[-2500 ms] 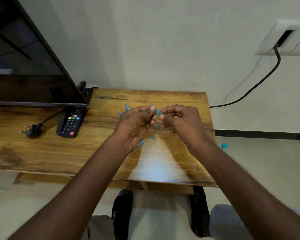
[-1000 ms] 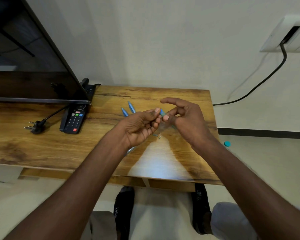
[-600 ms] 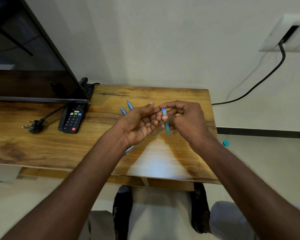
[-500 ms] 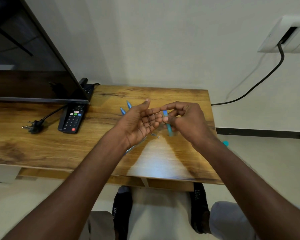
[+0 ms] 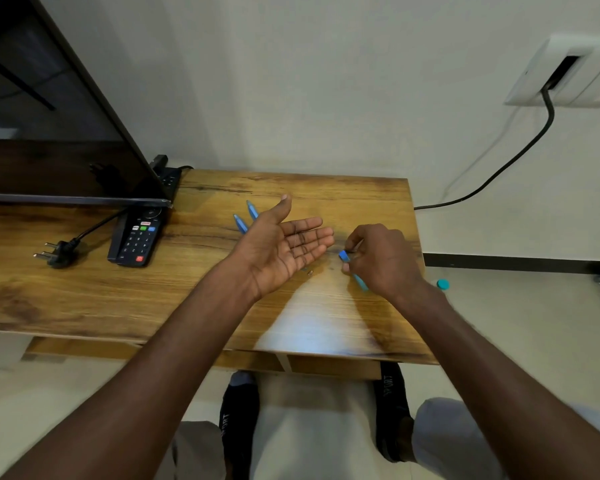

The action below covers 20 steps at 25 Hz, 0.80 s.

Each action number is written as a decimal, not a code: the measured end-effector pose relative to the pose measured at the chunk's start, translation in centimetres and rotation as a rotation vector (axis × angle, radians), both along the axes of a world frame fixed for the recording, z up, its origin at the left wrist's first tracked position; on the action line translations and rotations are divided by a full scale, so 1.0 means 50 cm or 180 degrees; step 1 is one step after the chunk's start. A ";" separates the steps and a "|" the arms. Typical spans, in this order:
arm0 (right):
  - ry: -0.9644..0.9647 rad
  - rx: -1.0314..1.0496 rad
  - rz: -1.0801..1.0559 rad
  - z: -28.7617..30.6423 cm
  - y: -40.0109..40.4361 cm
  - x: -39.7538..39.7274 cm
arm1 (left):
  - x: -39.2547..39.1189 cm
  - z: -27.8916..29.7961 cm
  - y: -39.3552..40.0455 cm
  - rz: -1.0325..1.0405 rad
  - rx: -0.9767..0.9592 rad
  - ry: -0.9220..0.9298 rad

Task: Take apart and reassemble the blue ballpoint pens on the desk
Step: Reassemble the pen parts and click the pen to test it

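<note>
My right hand [image 5: 381, 259] grips a blue pen barrel [image 5: 352, 270] near the desk's right side, its open end pointing up-left, its lower end showing under my palm. My left hand [image 5: 284, 245] is held palm up above the wooden desk [image 5: 84, 292] with fingers straight; a thin refill or spring [image 5: 296, 239] lies across its fingers. Two more blue pens [image 5: 246, 218] lie on the desk behind my left hand, partly hidden by it. A tiny pen part [image 5: 309, 271] lies on the desk between my hands.
A black remote [image 5: 136, 239] and a loose plug [image 5: 54, 254] lie on the left of the desk, under a TV screen [image 5: 49, 133]. A cable [image 5: 499, 168] runs from a wall socket. A teal cap [image 5: 442, 283] lies on the floor to the right.
My hands have parted. The right hand moved right and down with the pen barrel. The left hand opened flat, palm up.
</note>
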State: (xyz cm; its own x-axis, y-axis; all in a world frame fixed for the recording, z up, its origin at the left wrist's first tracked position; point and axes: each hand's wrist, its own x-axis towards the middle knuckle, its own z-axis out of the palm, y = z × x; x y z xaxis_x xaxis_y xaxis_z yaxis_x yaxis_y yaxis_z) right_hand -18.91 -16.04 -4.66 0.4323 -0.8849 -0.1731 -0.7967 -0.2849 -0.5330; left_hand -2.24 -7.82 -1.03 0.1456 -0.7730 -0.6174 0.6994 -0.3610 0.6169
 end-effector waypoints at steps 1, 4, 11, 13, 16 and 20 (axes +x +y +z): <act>0.0028 0.0003 -0.0007 0.001 0.000 0.000 | 0.001 0.000 0.001 -0.0020 0.0000 -0.0024; 0.0150 -0.0165 -0.0055 0.013 -0.001 0.002 | 0.004 -0.002 0.003 -0.0095 -0.0008 -0.0159; -0.0608 -0.0397 -0.0329 0.038 -0.002 0.025 | 0.022 0.003 0.015 -0.0213 0.0062 -0.0483; -0.1269 -0.0165 -0.0157 0.055 0.006 0.040 | 0.025 0.004 0.017 -0.0397 0.0098 -0.0656; -0.1507 0.0072 0.0327 0.065 0.020 0.059 | 0.027 0.006 0.021 -0.0674 0.0139 -0.0703; -0.1307 -0.0129 0.0757 0.055 0.029 0.061 | 0.030 0.003 0.025 -0.0747 0.0175 -0.0646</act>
State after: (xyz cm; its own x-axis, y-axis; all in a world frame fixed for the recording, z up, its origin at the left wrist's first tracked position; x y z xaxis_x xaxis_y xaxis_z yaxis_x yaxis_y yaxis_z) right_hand -15.85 -14.58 -1.92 0.6491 -0.7557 0.0871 -0.4327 -0.4610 -0.7748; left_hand -0.76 -6.59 -0.87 0.0917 -0.7664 -0.6358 0.4577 -0.5346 0.7104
